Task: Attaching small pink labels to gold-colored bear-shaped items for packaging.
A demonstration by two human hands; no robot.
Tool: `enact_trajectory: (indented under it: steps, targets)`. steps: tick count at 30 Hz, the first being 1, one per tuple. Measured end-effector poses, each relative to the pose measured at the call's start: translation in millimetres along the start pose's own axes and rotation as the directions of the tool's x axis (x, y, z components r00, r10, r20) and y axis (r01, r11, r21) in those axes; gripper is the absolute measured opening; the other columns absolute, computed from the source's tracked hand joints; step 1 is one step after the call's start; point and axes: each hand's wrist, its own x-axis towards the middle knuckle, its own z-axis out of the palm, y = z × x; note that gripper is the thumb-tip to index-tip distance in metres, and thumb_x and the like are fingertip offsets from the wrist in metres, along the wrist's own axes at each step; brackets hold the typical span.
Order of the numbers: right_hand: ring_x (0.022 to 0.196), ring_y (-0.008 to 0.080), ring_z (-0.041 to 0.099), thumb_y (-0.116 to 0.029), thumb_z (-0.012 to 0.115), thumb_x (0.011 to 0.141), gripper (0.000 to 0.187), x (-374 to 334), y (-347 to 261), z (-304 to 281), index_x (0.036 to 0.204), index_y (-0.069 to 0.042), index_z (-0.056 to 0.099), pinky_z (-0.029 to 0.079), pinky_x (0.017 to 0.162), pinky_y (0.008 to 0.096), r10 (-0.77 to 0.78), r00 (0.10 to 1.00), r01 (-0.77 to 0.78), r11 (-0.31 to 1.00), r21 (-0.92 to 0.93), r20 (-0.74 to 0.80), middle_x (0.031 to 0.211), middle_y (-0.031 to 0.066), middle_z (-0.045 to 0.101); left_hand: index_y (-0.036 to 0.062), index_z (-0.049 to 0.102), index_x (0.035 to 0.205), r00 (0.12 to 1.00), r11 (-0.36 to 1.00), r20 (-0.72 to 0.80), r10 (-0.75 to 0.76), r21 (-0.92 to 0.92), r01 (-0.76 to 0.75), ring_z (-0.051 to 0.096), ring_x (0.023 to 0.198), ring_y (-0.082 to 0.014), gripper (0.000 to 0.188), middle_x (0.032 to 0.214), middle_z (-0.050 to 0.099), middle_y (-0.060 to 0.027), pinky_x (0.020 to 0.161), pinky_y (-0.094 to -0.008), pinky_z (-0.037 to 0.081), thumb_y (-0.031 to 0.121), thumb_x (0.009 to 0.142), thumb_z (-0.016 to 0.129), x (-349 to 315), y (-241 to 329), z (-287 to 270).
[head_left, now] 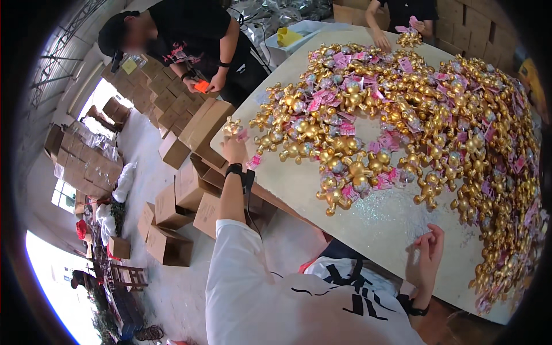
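My left hand (pixel 234 150) is stretched out at the table's left corner. Its fingers grip a small gold figurine (pixel 232 126), with a pink tag beside the hand. My right hand (pixel 429 248) is over the near side of the table with its fingers partly bent and apart, and nothing shows in it. In front of it lies a gold figurine (pixel 430 188) at the edge of a large heap of similar shiny gold figurines (pixel 397 109) with round parts and pink tags. Silvery glitter (pixel 379 213) is scattered on the pale tabletop (pixel 345 227) between my hands.
Cardboard boxes (pixel 169 244) stand on the floor left of the table. A person (pixel 195 34) in black holds an orange item (pixel 201 86) beyond the left corner. At the far edge, another person's hand (pixel 380 39) rests near the heap. Behind stands a white bin (pixel 299 35).
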Motion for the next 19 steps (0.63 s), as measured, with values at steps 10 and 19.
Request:
enact_trajectory:
  steps: [10, 19]
  targets:
    - [0.092, 0.0234, 0.052, -0.002, 0.051, 0.084, 0.033, -0.2, -74.3, -51.5, 0.117, -0.001, 0.049, 0.043, 0.087, 0.0325, -0.146, 0.988, 0.038, 0.582, -0.812, -0.058, 0.098, 0.0134, 0.050, -0.0029, 0.045, 0.110, 0.884, 0.837, -0.237, 0.403, -0.295, -0.460, 0.047, 0.095, -0.0355, 0.037, 0.099, 0.048, -0.0208, 0.084, -0.0413, 0.038, -0.008, 0.074, 0.049, -112.1, 100.5, -77.5]
    - [0.133, 0.0414, 0.024, -0.049, 0.055, 0.087, 0.068, 114.1, -3.3, -342.0, 0.144, -0.021, 0.030, 0.022, 0.107, 0.0546, -0.104, 0.903, -0.427, -0.103, -0.899, -0.417, 0.146, 0.0179, 0.030, 0.0037, 0.054, 0.096, 0.702, 0.389, 0.001, 0.712, -0.833, -0.394, 0.055, 0.092, -0.0334, 0.026, 0.099, 0.056, -0.0140, 0.081, -0.0423, 0.045, -0.007, 0.072, 0.055, -285.8, 203.4, -117.8]
